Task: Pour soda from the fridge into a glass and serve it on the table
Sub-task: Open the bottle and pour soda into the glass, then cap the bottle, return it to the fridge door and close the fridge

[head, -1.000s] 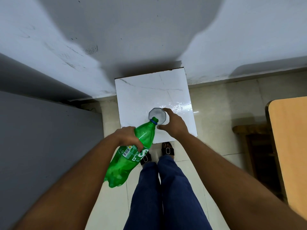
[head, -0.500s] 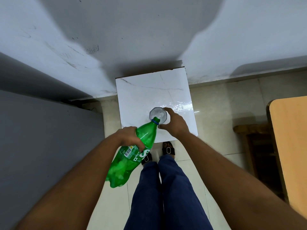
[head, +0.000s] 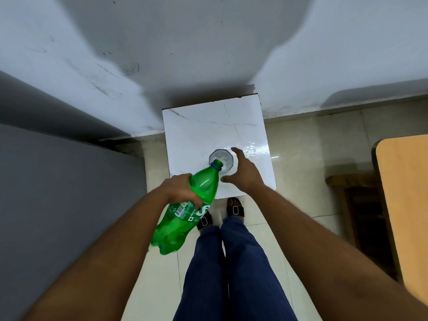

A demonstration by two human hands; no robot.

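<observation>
A green soda bottle [head: 203, 188] with no cap is tilted in my left hand [head: 180, 188], which grips it around the middle above the label. Its open mouth rests over the near rim of a clear glass [head: 223, 157]. The glass stands upright on a small white marble-top table [head: 208, 126]. My right hand [head: 245, 172] cups the right side of the glass, index finger on the far side and thumb at the near side. How much liquid is in the glass cannot be told.
A grey appliance surface [head: 58, 205] fills the left. A light wooden table [head: 405, 193] is at the right edge, with a dark wooden stool [head: 347, 181] beside it. The wall stands right behind the white table. My legs and sandalled feet are on the tiled floor below.
The bottle stays tilted with its mouth at the glass, and its neck has crept slightly further over the rim. Both hands keep their holds.
</observation>
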